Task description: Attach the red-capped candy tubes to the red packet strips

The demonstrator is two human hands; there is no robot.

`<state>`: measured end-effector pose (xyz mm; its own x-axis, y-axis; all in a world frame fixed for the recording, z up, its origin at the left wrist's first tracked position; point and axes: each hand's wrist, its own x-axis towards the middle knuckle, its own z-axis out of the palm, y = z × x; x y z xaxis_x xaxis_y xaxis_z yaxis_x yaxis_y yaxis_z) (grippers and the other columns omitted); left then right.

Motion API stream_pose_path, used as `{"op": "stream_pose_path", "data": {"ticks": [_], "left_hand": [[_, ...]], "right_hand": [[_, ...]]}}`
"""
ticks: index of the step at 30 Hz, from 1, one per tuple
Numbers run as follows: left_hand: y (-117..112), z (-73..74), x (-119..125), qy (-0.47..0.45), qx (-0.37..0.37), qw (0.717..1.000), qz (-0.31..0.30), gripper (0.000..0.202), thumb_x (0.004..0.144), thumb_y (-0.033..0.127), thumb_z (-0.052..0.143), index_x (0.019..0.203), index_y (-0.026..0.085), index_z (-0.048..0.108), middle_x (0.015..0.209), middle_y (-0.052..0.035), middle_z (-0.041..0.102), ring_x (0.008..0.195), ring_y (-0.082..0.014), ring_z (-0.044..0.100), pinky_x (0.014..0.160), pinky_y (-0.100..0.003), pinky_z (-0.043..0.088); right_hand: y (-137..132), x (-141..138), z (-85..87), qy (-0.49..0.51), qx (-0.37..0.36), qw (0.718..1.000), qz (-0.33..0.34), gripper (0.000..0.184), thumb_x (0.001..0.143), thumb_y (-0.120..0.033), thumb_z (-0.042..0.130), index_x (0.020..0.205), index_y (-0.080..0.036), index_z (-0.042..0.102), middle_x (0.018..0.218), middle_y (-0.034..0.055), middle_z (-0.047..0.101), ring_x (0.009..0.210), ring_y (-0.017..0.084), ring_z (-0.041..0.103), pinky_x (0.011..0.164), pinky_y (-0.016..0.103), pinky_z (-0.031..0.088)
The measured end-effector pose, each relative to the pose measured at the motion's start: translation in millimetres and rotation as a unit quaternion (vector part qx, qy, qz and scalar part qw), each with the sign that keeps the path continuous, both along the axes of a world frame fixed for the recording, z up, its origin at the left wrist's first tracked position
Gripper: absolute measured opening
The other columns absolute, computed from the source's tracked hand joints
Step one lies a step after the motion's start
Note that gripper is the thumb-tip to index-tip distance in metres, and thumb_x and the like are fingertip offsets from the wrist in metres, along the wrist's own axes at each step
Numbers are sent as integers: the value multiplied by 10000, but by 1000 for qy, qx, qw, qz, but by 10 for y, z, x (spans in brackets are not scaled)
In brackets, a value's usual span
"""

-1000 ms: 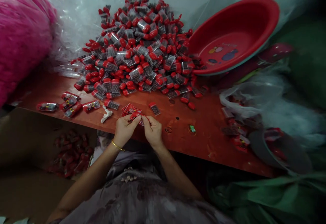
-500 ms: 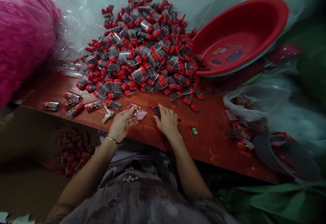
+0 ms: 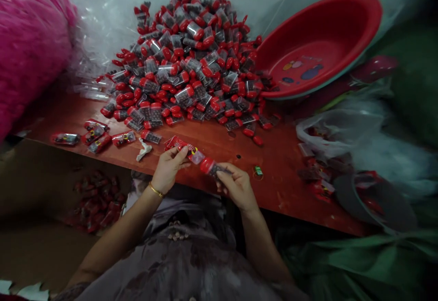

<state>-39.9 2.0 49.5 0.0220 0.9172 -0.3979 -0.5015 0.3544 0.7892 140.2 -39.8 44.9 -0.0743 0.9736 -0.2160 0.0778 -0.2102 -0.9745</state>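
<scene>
Red-capped clear plastic container with dark contents (image 3: 208, 166) is now up off the reddish-brown tabletop (image 3: 278, 164) at centre frame, right hand (image 3: 237, 185) gripping its dark end; cap faces the transparent end of the printed red plastic sleeve (image 3: 193, 153) pinched in the left hand (image 3: 167, 167), so the two are roughly lined up, contact unclear. Big heap of similar red-capped containers (image 3: 191, 63) takes upper centre, red plastic basin (image 3: 328, 24) upper right; crumpled white scrap (image 3: 144, 148) and shiny printed packets (image 3: 99, 143) crowd the left side.
</scene>
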Motion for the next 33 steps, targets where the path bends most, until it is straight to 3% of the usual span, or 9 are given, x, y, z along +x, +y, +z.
{"op": "stream_pose_path", "data": {"ticks": [4, 8, 16, 20, 24, 27, 30, 33], "left_hand": [[-36, 20, 15, 41, 31, 998, -26, 396, 524, 439, 811, 728, 128, 675, 712, -16, 677, 628, -112, 609, 615, -237, 513], [-46, 36, -8, 76, 73, 993, -48, 380, 554, 456, 790, 703, 125, 680, 700, -12, 668, 654, -113, 589, 647, -236, 503], [-107, 32, 119, 22, 24, 999, -16, 419, 500, 410, 829, 773, 151, 644, 703, 25, 659, 618, -87, 593, 610, -207, 499], [-144, 10, 224, -11, -18, 1000, -17, 444, 414, 326, 872, 742, 140, 636, 694, 11, 677, 619, -100, 601, 622, -223, 496], [-116, -24, 238, -34, -25, 999, -4, 401, 417, 315, 873, 689, 124, 649, 630, 9, 659, 554, -77, 562, 578, -202, 455], [-85, -33, 230, -14, -17, 1000, -8, 327, 477, 311, 854, 652, 121, 654, 548, 27, 603, 492, -56, 502, 525, -189, 404], [-68, -32, 255, -11, 1, 1000, -22, 298, 523, 338, 828, 653, 123, 667, 584, 8, 625, 549, -80, 539, 563, -202, 420], [-49, -29, 280, -19, 20, 999, -33, 303, 501, 328, 833, 662, 124, 679, 657, -8, 669, 615, -95, 574, 638, -213, 447]], "right_hand": [[32, -41, 76, -8, -24, 999, 25, 262, 689, -396, 600, 801, -160, 626, 442, -65, 482, 364, 54, 395, 345, 159, 278], [78, -65, 49, 7, -43, 998, 35, 266, 679, -399, 595, 795, -161, 622, 439, -71, 477, 351, 50, 370, 352, 164, 289], [81, -113, -142, 45, -17, 999, 16, 316, 749, -456, 575, 874, -170, 619, 503, -65, 488, 372, 47, 374, 364, 165, 322], [70, -201, -206, 31, 44, 999, 6, 298, 804, -466, 540, 888, -188, 607, 548, -54, 505, 391, 57, 386, 388, 180, 362], [66, -329, -260, -5, 100, 994, -44, 277, 837, -465, 513, 894, -204, 588, 585, -43, 512, 415, 66, 402, 393, 185, 366], [85, -375, -281, 44, 73, 996, -11, 289, 835, -494, 506, 893, -214, 554, 593, -57, 504, 381, 53, 365, 368, 182, 358], [112, -387, -286, 111, 33, 993, 25, 307, 828, -520, 500, 866, -215, 511, 592, -79, 485, 340, 37, 305, 354, 191, 380], [111, -394, -300, 79, 59, 995, -21, 301, 835, -506, 501, 862, -207, 518, 597, -76, 468, 375, 46, 349, 378, 192, 387]]}}
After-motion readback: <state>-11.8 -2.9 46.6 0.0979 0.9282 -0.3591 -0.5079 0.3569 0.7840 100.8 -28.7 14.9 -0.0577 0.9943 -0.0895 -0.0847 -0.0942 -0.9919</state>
